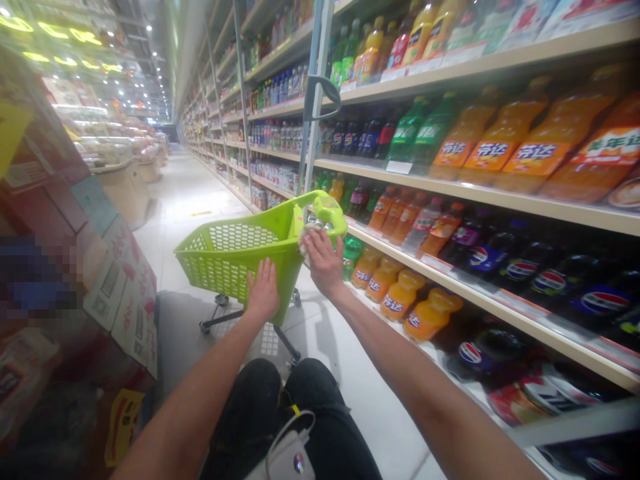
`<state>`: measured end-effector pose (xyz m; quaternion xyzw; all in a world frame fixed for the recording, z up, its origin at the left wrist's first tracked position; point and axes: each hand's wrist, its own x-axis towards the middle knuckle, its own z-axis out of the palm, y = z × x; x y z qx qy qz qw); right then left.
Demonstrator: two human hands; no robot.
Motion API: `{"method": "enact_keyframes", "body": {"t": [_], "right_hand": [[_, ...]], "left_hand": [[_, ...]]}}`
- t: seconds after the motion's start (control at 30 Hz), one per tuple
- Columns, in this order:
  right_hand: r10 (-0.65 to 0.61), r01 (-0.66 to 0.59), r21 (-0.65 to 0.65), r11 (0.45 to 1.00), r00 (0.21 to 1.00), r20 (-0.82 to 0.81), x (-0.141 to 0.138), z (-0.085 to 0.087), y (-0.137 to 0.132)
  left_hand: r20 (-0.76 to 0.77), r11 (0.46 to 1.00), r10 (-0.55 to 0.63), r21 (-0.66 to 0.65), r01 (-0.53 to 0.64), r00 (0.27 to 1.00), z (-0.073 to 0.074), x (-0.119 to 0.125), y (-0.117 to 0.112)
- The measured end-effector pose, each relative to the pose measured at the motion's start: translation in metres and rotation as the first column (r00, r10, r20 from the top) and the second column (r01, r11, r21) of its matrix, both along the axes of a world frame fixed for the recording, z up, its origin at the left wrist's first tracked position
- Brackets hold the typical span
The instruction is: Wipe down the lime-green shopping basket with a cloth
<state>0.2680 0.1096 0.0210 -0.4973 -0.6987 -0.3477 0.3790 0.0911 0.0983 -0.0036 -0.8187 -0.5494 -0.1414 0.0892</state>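
Note:
A bright green shopping cart (235, 267) with a perforated plastic basket stands on the floor in front of me, its handle end towards the shelves. My left hand (263, 291) lies flat against the side of the basket, fingers stretched out. At the upper corner near the handle (331, 212), my right hand (324, 259) presses a whitish cloth (303, 244) to the rim. Most of the cloth is hidden under the fingers.
Along my right run shelves (480, 193) full of soda bottles. Stacked cartons (120, 307) stand close on my left. A tiled aisle (185, 180) stretches ahead past round display stands (120, 190). A white device with a cable (287, 457) is at my lap.

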Motion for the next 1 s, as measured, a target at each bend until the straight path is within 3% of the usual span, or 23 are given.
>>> {"method": "enact_keyframes", "body": {"t": [0.1, 0.3, 0.37, 0.47, 0.67, 0.73, 0.9, 1.0], "right_hand": [[0.006, -0.004, -0.033, 0.999, 0.998, 0.062, -0.004, -0.003, 0.005], [0.134, -0.069, -0.263, 0.962, 0.961, 0.240, -0.019, -0.062, -0.004], [0.171, -0.087, -0.307, 0.948, 0.951, 0.258, -0.021, -0.073, -0.009], [0.188, -0.116, -0.277, 0.954, 0.951, 0.247, -0.018, -0.066, -0.014], [0.042, -0.036, -0.067, 0.997, 0.996, 0.083, -0.006, -0.017, -0.005], [0.034, -0.028, -0.067, 0.997, 0.994, 0.100, -0.007, -0.018, -0.001], [0.115, -0.076, -0.161, 0.984, 0.962, 0.248, -0.023, -0.047, -0.008], [0.147, -0.106, -0.173, 0.979, 0.960, 0.240, -0.028, -0.040, -0.014]], "left_hand": [[0.007, 1.000, -0.014, -0.012, 0.014, 1.000, 0.002, 0.006, 0.000], [0.006, 1.000, -0.019, 0.002, 0.019, 1.000, -0.003, 0.002, -0.001], [0.002, 1.000, -0.014, 0.007, 0.014, 1.000, -0.007, -0.002, 0.000], [-0.005, 1.000, 0.002, -0.004, -0.002, 1.000, -0.012, -0.007, 0.002], [0.012, 1.000, 0.007, -0.016, -0.006, 1.000, -0.011, -0.008, 0.005], [0.014, 1.000, 0.004, -0.024, -0.004, 1.000, -0.010, -0.008, 0.005], [0.001, 0.999, -0.016, -0.033, 0.016, 1.000, -0.011, -0.015, 0.005], [0.012, 1.000, -0.004, 0.000, 0.004, 1.000, -0.005, -0.023, 0.012]]}}
